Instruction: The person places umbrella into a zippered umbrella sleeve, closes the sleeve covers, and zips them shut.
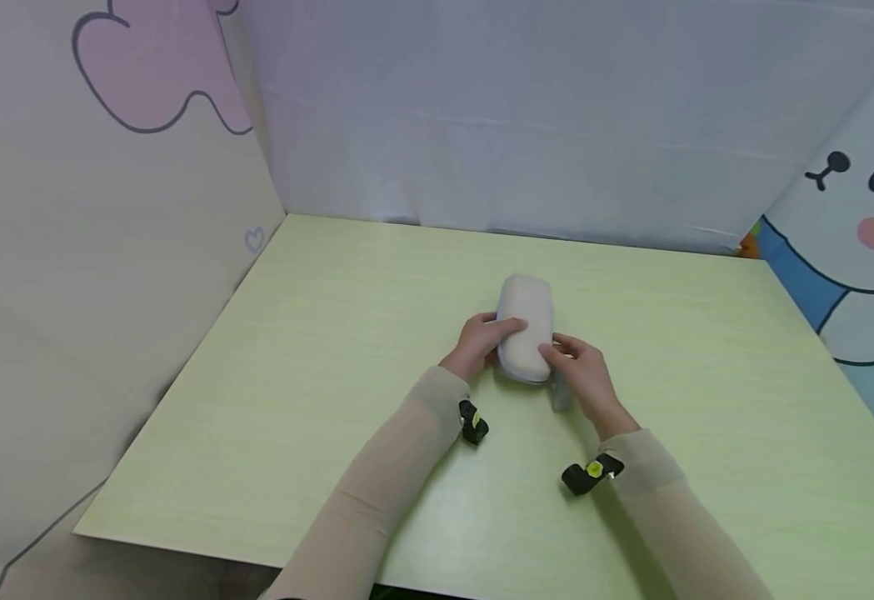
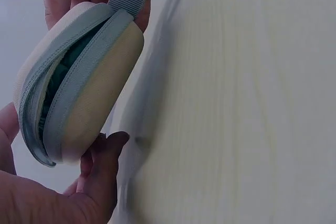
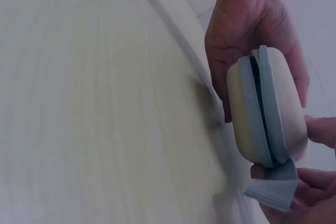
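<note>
A cream zip case (image 1: 524,321) with rounded corners is held just above the table, between both hands. In the left wrist view its pale blue zip edge (image 2: 79,72) is parted, and a dark green inside shows through the narrow gap. A ribbed grey-blue strap (image 3: 273,192) sticks out from one corner. My left hand (image 1: 479,340) grips the case's left side, thumb on top and fingers underneath. At the near right corner, beside the strap, my right hand (image 1: 585,375) pinches the case between thumb and fingers.
The case is over a pale green-yellow table (image 1: 317,333). A white sheet (image 1: 526,125) hangs behind the far edge, and walls with cartoon drawings stand left and right. Black straps (image 1: 592,473) are worn at both wrists.
</note>
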`<state>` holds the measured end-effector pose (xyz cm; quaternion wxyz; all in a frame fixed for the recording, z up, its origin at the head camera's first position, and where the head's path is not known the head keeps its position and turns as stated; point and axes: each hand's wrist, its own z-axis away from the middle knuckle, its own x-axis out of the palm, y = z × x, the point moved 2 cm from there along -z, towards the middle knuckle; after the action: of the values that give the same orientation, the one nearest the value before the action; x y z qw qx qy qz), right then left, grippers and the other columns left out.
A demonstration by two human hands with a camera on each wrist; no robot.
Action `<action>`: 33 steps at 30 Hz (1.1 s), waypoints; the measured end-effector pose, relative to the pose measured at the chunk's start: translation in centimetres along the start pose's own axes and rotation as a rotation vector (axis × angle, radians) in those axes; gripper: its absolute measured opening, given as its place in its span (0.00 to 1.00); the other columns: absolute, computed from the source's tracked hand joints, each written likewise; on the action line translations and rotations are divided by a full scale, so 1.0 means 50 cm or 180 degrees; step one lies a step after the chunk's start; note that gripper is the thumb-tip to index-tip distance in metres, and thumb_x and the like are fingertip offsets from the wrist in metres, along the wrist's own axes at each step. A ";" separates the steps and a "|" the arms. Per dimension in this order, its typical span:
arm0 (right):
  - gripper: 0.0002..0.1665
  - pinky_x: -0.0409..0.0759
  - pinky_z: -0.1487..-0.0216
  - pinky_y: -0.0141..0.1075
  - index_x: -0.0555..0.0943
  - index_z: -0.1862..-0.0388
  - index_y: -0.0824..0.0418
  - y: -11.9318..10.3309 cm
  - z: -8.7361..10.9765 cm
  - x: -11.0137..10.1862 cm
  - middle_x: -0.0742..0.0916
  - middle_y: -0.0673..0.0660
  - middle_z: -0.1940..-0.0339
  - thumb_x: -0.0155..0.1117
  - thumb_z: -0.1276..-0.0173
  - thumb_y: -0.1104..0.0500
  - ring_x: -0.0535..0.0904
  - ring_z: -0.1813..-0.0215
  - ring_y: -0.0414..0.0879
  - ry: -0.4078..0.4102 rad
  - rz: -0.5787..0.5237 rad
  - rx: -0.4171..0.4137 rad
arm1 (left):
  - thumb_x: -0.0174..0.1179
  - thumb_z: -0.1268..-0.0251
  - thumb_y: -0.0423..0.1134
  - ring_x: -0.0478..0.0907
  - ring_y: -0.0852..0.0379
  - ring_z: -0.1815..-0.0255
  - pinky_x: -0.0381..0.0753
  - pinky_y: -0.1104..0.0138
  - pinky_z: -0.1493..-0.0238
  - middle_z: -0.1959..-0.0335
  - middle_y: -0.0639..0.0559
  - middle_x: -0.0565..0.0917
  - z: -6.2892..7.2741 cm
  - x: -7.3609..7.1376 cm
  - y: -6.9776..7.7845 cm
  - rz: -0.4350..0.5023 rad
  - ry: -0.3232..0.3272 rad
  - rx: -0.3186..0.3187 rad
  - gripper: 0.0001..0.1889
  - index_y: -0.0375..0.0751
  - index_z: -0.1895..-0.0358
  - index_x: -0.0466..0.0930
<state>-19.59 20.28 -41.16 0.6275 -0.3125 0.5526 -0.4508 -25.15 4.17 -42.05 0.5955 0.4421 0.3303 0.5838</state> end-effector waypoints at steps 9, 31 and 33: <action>0.36 0.72 0.47 0.42 0.67 0.34 0.64 -0.017 0.021 0.012 0.75 0.65 0.42 0.62 0.35 0.47 0.72 0.44 0.54 0.0082 -0.0146 -0.0131 | 0.71 0.53 0.49 0.80 0.55 0.60 0.78 0.63 0.57 0.61 0.48 0.83 -0.007 -0.018 0.004 0.0228 -0.0422 -0.0088 0.29 0.37 0.48 0.77; 0.15 0.79 0.60 0.30 0.78 0.55 0.72 -0.021 0.025 -0.008 0.83 0.52 0.64 0.61 0.34 0.61 0.79 0.65 0.38 0.0374 -0.0537 -0.0812 | 0.62 0.43 0.40 0.79 0.52 0.62 0.78 0.62 0.58 0.58 0.41 0.82 0.002 -0.037 0.037 0.0301 -0.0901 0.0021 0.24 0.28 0.45 0.73; 0.13 0.79 0.60 0.31 0.79 0.57 0.72 -0.021 0.025 -0.010 0.84 0.54 0.65 0.61 0.34 0.62 0.79 0.65 0.38 0.0409 -0.0511 -0.0862 | 0.62 0.42 0.40 0.79 0.51 0.60 0.78 0.62 0.57 0.56 0.41 0.81 0.002 -0.038 0.039 0.0277 -0.0983 -0.0034 0.25 0.28 0.44 0.72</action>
<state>-18.58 20.18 -39.75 0.5051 -0.4079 0.6205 -0.4399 -26.02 2.14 -40.44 0.6157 0.5373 0.2122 0.5359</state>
